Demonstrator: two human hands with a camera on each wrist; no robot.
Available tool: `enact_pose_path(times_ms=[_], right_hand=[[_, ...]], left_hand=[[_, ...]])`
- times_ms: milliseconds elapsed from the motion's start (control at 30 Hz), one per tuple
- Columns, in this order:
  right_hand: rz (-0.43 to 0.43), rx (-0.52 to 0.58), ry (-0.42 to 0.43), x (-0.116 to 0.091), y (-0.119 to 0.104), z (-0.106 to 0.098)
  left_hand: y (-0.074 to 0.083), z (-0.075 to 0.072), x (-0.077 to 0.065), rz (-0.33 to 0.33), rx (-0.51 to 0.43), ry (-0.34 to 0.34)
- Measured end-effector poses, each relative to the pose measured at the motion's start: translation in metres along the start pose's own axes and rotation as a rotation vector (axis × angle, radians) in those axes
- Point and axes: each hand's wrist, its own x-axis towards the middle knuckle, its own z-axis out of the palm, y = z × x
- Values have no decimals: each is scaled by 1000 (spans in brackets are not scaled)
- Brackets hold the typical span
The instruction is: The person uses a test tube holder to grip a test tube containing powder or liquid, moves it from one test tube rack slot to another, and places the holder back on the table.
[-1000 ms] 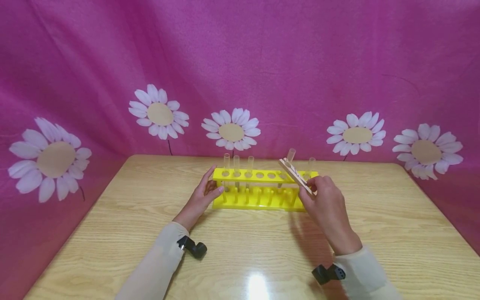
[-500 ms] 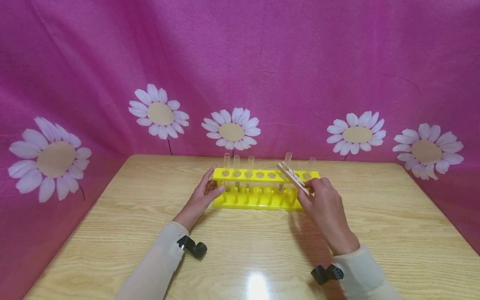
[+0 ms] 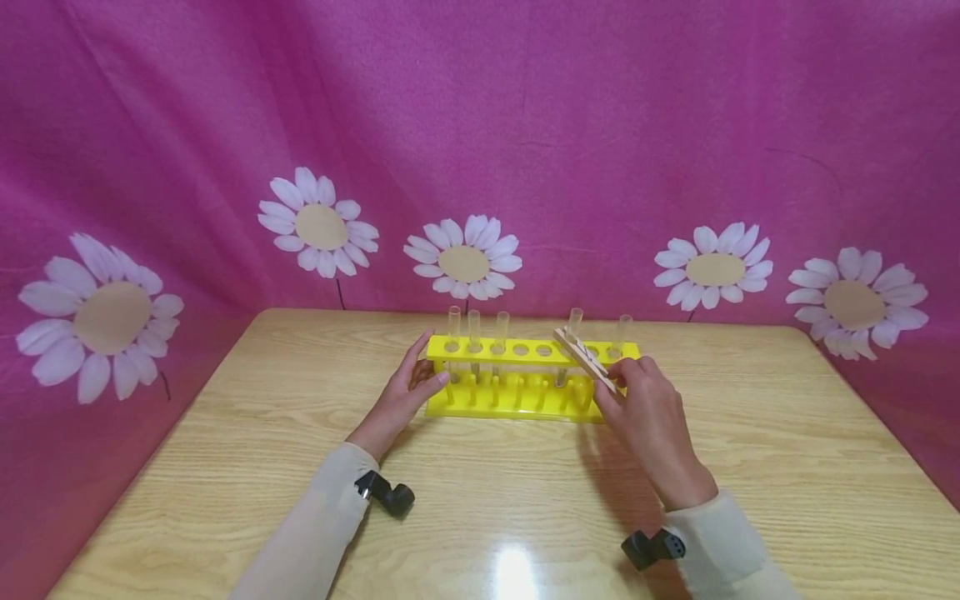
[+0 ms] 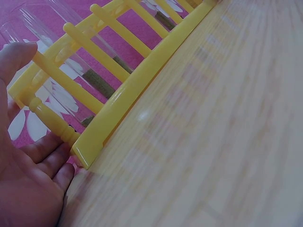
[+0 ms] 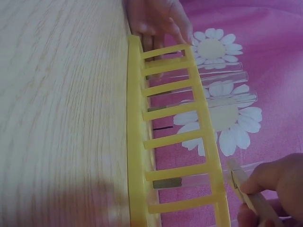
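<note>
A yellow test tube rack [image 3: 540, 408] stands on the wooden table. My left hand [image 3: 397, 404] grips its left end, thumb in front and the other fingers around the end post [image 4: 54, 118]. With thumb and fingers, my right hand [image 3: 648, 417] pinches a wooden test tube holder [image 3: 583, 358] that slants across the rack's top right part. The holder clasps a clear test tube [image 3: 575, 319] near its top. That tube passes down through a rack hole, nearly upright, and dark contents [image 5: 168, 183] show at its bottom end.
Three clear tubes [image 3: 474, 325] stand in the rack's left holes, with dark material low in some. Another tube [image 3: 624, 329] stands at the right end, beside my right hand. A pink cloth [image 3: 570, 167] with white daisies hangs behind the table [image 3: 300, 375].
My right hand has moved slightly left and down with the test tube holder. The held test tube has sunk lower into the rack and become more upright. The left hand stays in place.
</note>
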Motion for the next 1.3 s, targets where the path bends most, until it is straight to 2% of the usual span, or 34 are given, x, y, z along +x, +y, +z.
enact_pose_path(times_ms=[200, 500, 767, 1100, 1300], right_hand=[[-2, 0, -14, 0, -1, -1], [5, -10, -70, 1, 0, -3], [-24, 29, -41, 1, 0, 0], [-19, 71, -25, 1, 2, -2], [-46, 81, 13, 1, 4, -1]], left_hand=[[0, 0, -1, -7, 2, 6], [-3, -2, 0, 47, -21, -33], [-2, -2, -1, 38, -19, -37], [-1, -1, -1, 43, -15, -34], [-1, 0, -2, 44, -20, -30]])
